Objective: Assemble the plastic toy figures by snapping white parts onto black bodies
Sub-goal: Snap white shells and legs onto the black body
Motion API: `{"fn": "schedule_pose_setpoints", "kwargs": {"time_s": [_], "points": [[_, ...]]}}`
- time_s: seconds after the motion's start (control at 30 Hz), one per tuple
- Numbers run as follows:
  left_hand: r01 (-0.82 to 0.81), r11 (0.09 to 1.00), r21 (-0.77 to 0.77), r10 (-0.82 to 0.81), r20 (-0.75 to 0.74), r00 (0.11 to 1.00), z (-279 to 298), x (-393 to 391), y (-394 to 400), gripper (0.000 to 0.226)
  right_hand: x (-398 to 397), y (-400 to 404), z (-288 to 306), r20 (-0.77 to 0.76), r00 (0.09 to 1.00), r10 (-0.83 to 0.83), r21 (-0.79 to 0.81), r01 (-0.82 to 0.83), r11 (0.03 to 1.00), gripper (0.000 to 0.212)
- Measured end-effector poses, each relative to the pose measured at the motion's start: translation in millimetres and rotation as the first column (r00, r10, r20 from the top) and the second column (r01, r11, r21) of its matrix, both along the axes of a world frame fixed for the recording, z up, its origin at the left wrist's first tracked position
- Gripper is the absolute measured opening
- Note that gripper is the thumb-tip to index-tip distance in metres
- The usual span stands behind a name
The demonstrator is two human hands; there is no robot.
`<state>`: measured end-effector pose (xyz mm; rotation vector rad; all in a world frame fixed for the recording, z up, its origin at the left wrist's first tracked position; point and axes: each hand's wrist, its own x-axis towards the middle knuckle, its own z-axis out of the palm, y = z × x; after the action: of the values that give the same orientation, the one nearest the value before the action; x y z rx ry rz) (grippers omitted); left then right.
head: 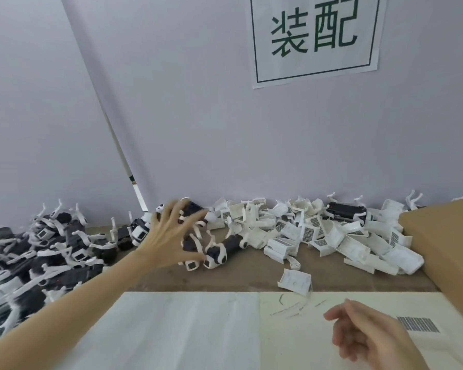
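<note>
wall sign (314,38): white sheet with a thin dark-green border, two large green characters "装配" | white sheet on the table (251,329), well below the sign: a printed barcode (418,324) at its right edge, no digits legible | faint pen marks left of the barcode, unreadable

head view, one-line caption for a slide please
Left hand reaches, fingers spread, toward toy figures beside white parts; right hand idles.
</note>
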<state>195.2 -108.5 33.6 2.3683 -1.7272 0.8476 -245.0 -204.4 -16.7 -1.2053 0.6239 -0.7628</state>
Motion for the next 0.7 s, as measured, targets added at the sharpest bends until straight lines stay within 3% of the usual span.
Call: {"fn": "schedule_pose_setpoints", "kwargs": {"time_s": [0.03,0.1,0.17,0.23,0.33,0.4,0.47,0.53,0.7], "points": [[-0.132,0.988,0.085,0.145,-0.166,0.975,3,6,-4,0.121,0,-1,0,-0.005,1.0,0.006,-0.008,-0.007,1.0,0.037],[-0.214,0.93,0.299,0.321,-0.376,0.869,6,20,-16,0.123,0,-2,-1,-0.014,1.0,0.018,-0.019,-0.018,1.0,0.037],[-0.194,0.872,0.449,0.406,-0.443,0.799,9,24,-24,0.103,0,-4,-3,-0.014,1.0,0.027,-0.023,-0.027,0.999,0.038],[-0.2,0.842,0.501,0.439,-0.42,0.794,11,16,-24,0.074,0,-5,-4,-0.003,1.0,0.03,-0.027,-0.031,0.999,0.037],[-0.17,0.867,0.469,0.376,-0.39,0.841,8,-5,-8,0.041,-1,-7,-6,0.012,0.999,0.031,-0.033,-0.03,0.999,0.037],[-0.034,0.917,0.397,0.255,-0.519,0.816,8,-27,10,0.029,-1,-6,-7,0.009,1.0,0.022,-0.042,-0.021,0.999,0.039],[0.129,0.951,0.281,0.103,-0.681,0.725,7,-60,27,0.011,-1,-5,-8,0.003,1.0,0.019,-0.052,-0.019,0.998,0.04],[0.182,0.965,0.189,-0.003,-0.686,0.727,4,-99,38,0.016,-3,-3,-6,-0.008,1.0,0.022,-0.064,-0.022,0.998,0.04],[0.128,0.99,0.066,-0.081,-0.477,0.875,-11,-188,59,0.061,-7,7,-1,-0.023,1.0,-0.02,-0.098,0.017,0.995,0.039]]}}
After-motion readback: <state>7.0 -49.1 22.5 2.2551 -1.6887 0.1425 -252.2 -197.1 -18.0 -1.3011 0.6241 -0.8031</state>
